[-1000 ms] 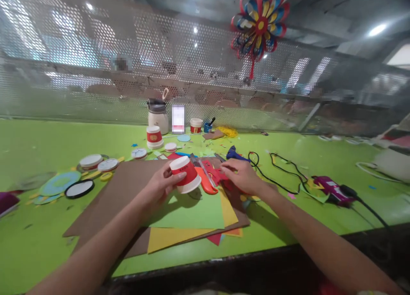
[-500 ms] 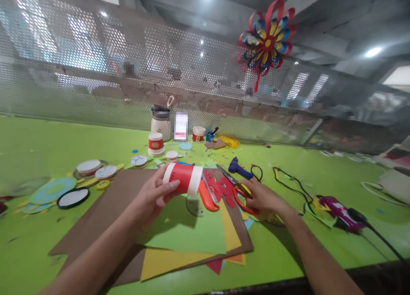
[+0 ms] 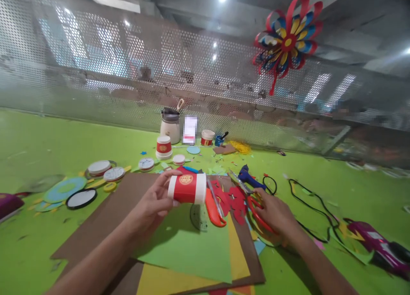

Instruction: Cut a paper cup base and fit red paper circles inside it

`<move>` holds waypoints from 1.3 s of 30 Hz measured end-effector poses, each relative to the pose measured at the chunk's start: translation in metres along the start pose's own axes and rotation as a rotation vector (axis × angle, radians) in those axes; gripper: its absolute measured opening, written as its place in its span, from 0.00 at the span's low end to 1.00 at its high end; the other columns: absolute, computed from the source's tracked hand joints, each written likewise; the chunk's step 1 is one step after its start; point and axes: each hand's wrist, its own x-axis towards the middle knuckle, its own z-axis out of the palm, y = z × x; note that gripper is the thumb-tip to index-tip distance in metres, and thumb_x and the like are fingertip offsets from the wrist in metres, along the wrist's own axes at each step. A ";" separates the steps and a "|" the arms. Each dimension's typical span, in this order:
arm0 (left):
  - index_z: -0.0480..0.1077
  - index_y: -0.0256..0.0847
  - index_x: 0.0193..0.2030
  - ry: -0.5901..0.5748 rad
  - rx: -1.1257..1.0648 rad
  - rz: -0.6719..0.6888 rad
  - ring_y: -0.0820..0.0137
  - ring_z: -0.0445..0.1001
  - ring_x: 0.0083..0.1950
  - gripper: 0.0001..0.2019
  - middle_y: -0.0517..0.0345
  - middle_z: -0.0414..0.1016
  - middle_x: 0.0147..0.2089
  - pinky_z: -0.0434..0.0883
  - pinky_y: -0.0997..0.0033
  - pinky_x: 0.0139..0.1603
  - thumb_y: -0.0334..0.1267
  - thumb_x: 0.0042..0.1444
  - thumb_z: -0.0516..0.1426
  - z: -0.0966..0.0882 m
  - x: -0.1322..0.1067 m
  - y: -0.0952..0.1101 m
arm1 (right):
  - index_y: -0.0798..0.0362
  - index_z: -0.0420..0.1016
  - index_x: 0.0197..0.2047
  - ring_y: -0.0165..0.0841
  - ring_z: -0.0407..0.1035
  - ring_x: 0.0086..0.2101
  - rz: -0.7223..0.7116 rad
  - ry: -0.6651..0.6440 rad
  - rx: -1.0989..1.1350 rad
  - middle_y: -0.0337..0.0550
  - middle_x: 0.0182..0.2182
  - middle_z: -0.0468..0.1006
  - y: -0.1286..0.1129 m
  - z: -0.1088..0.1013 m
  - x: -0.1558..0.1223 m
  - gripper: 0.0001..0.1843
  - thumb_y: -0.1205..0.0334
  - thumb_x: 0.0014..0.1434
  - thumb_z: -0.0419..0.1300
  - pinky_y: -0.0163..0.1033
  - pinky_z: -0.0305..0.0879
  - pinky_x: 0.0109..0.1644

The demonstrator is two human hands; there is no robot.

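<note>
My left hand (image 3: 156, 201) holds a paper cup (image 3: 192, 188) on its side above a sheet of green paper (image 3: 192, 252). The cup is white with a red band, and a gold emblem on it faces up toward me. My right hand (image 3: 273, 209) grips the red-orange handles of a pair of scissors (image 3: 253, 207), blades pointing away to the left. Between the hands lie an orange utility knife (image 3: 214, 209), red paper cut-outs (image 3: 237, 205) and a clear protractor (image 3: 199, 220).
Brown board (image 3: 105, 218) lies beneath the papers. A blue glue gun (image 3: 251, 177) and a black cord (image 3: 315, 190) are on the right. Finished-looking cups (image 3: 164, 147), a jug (image 3: 170, 128) and a phone (image 3: 190, 130) stand behind. Round lids (image 3: 99, 167) lie left.
The cup has turned in my left hand, bringing its gold emblem into sight. My right hand still has the scissors, which now lean differently. The camera view has shifted left.
</note>
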 end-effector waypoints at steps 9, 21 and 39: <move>0.64 0.49 0.63 0.118 -0.105 -0.098 0.64 0.74 0.47 0.37 0.57 0.78 0.49 0.72 0.69 0.46 0.24 0.43 0.57 0.001 0.002 -0.001 | 0.51 0.60 0.63 0.42 0.66 0.58 -0.287 -0.221 0.623 0.52 0.61 0.67 -0.014 -0.029 -0.039 0.30 0.60 0.58 0.56 0.43 0.64 0.59; 0.55 0.48 0.69 0.158 -0.146 -0.119 0.61 0.74 0.49 0.41 0.53 0.77 0.53 0.73 0.63 0.46 0.25 0.45 0.52 0.005 0.004 -0.006 | 0.44 0.75 0.44 0.39 0.71 0.39 -0.021 -0.434 0.477 0.37 0.38 0.78 -0.066 -0.048 -0.065 0.21 0.63 0.43 0.63 0.37 0.65 0.42; 0.61 0.45 0.65 0.109 -0.107 -0.192 0.62 0.73 0.45 0.36 0.53 0.78 0.47 0.74 0.64 0.43 0.28 0.46 0.51 0.007 0.005 -0.007 | 0.47 0.72 0.49 0.33 0.66 0.32 -0.112 -0.551 0.752 0.38 0.32 0.69 -0.060 -0.034 -0.070 0.20 0.59 0.51 0.63 0.35 0.65 0.36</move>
